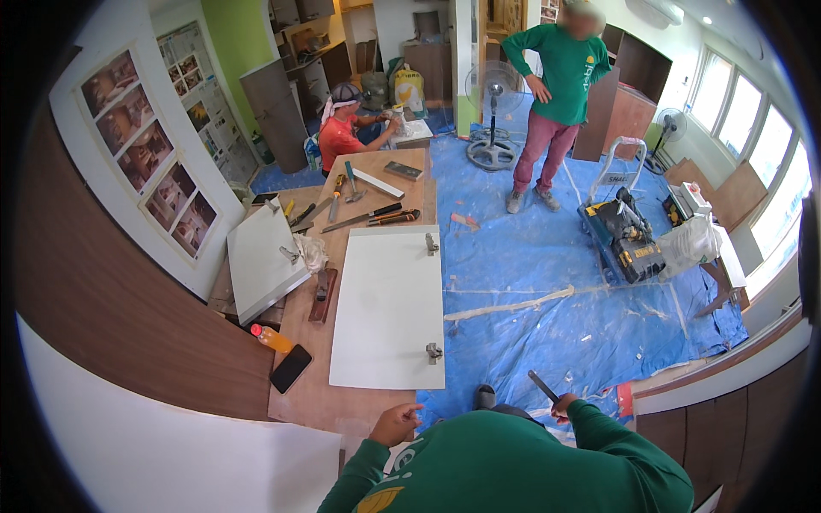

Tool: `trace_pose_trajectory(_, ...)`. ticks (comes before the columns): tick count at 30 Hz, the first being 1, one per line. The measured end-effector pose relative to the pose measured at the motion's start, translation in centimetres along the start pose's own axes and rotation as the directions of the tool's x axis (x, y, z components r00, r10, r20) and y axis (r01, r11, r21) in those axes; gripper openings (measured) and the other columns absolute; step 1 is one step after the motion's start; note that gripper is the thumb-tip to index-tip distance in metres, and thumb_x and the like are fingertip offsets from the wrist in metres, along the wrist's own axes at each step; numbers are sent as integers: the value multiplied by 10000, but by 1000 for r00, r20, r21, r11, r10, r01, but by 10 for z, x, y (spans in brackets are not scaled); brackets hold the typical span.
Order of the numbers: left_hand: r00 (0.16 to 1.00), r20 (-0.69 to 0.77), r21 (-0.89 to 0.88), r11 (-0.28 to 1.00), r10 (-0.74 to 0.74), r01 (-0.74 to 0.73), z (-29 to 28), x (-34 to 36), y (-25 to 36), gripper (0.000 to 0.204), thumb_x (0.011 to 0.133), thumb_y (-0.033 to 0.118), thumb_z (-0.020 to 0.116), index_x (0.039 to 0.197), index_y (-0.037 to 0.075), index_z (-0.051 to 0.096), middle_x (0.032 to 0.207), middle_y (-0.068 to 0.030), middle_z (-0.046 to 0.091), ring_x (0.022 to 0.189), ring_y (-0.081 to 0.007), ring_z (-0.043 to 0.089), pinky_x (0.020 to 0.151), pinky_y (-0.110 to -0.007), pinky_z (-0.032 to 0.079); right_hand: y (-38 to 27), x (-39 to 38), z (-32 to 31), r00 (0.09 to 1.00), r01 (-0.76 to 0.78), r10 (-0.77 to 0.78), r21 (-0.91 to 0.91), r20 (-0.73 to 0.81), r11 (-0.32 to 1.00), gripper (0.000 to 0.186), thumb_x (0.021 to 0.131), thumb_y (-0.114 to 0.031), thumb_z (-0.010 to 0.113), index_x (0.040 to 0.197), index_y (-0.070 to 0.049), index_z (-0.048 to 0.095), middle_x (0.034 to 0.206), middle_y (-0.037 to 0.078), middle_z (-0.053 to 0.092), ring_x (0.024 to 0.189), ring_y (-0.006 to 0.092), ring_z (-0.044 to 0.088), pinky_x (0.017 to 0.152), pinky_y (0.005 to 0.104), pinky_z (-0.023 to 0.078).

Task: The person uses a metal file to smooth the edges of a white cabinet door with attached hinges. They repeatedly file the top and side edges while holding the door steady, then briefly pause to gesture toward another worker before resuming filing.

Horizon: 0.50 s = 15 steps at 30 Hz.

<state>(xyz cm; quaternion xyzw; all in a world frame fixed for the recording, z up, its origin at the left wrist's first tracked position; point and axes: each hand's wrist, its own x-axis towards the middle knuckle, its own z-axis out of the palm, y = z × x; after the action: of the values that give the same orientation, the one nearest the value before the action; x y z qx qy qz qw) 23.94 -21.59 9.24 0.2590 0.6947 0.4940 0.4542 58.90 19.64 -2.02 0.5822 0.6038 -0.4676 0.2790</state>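
Observation:
In front of me a white cabinet door panel (387, 312) lies flat on the wooden bench (299, 402), with metal hinges (434, 352) along its right edge. My left hand (396, 425) is just off the panel's near edge, its fingers curled; whether they hold anything is hidden. At the right, over the floor, my right hand (562, 409) is closed around a flat, dark, narrow bar-shaped tool (542, 386) that points up and left. Left of the panel rest a wooden hand plane (322, 296), a black phone (291, 368) and an orange drink bottle (272, 339).
A hammer (352, 184) and saws (368, 216) lie farther along the bench. Another white panel (263, 261) leans left. A person in green (554, 73) stands ahead; one in red (342, 132) sits beyond the bench. A loaded trolley (623, 232) stands on blue sheeting (505, 342).

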Motion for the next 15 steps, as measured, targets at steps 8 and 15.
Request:
trace_pose_trajectory(8,994,-66,6,997,81,-81,-2,4,2,297,961,82,586,1227,10,698,949,-71,703,910,-155,672,860,-290,537,-47,-10,3,991,106,-112,85,76,991,114,931,-100,656,998,-8,657,761,147,721,609,232,722,513,365,599)
trace_pose_trajectory(15,987,-70,-185,971,144,-155,6,12,22,185,1004,78,482,1055,-13,636,994,-77,696,990,-166,656,938,-328,512,-119,-24,28,931,286,-327,232,162,930,204,989,-214,618,1081,-39,671,805,125,728,636,225,723,562,354,606)
